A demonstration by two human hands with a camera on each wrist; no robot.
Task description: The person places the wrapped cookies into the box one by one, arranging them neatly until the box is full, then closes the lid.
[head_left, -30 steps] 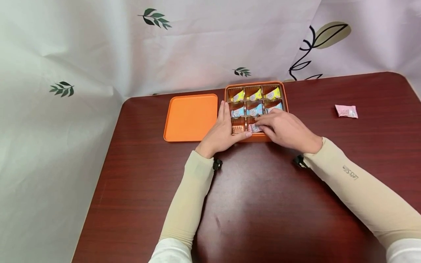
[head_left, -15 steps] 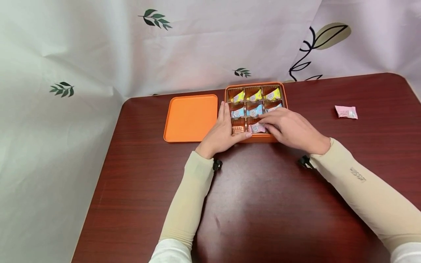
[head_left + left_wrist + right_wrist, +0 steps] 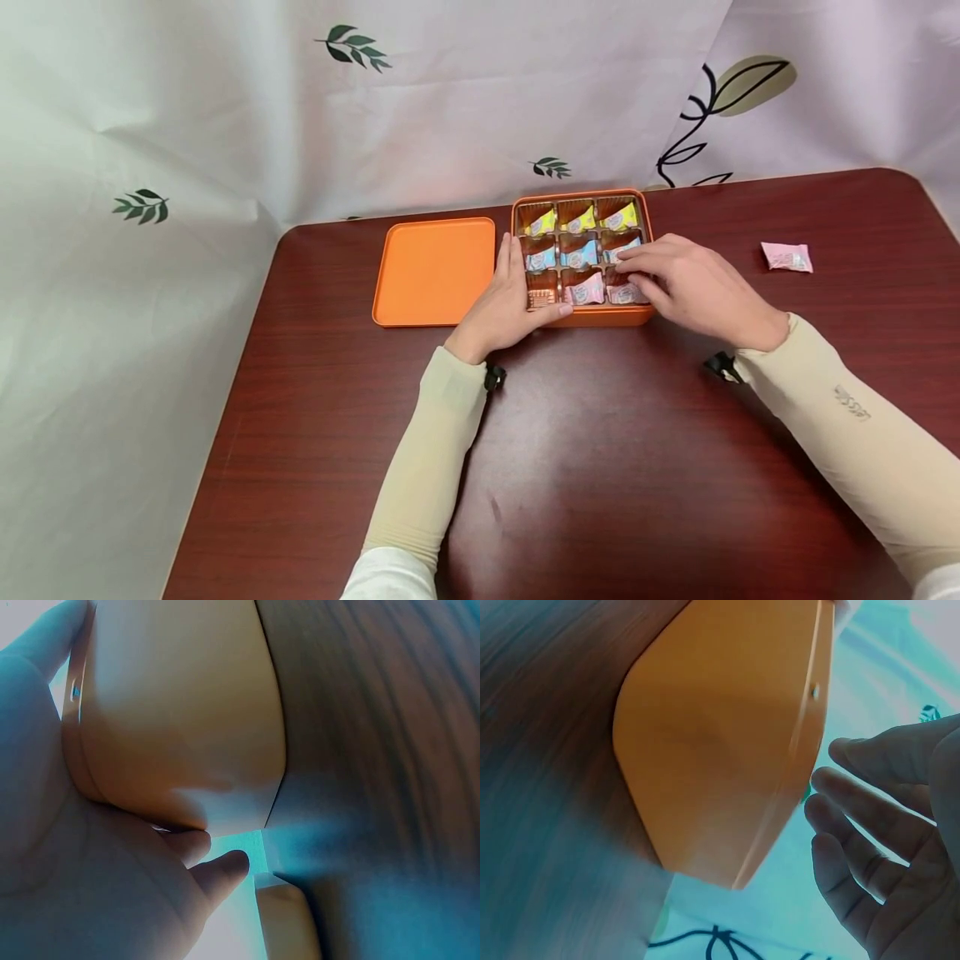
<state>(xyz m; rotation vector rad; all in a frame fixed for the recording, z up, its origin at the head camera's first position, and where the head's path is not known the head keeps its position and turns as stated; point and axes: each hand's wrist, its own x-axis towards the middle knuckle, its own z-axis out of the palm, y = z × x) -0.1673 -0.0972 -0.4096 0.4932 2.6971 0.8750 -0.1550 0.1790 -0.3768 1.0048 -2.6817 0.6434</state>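
Observation:
An orange box [image 3: 611, 317] with a divided brown insert stands at the back of the table. Yellow-wrapped candies [image 3: 579, 220] fill its back row and blue-wrapped candies [image 3: 580, 254] the middle row. In the front row, one pink candy [image 3: 587, 289] lies in the middle compartment and another pink candy [image 3: 624, 293] at the right; the left compartment shows its ribbed floor. My left hand [image 3: 497, 304] rests against the box's front left corner, fingers straight along the side, thumb on the front rim. My right hand [image 3: 701, 287] hovers over the front right corner, fingers loosely bent, holding nothing.
The orange lid [image 3: 435, 272] lies flat, left of the box. A loose pink-wrapped candy [image 3: 787, 257] lies on the dark red wooden table [image 3: 600, 467], to the right. A pale patterned cloth [image 3: 450, 108] hangs behind the table's back edge.
My right hand has moved right, off the middle pink candy, and its fingers now uncover the right-hand pink candy. My left hand has stayed at the box's corner.

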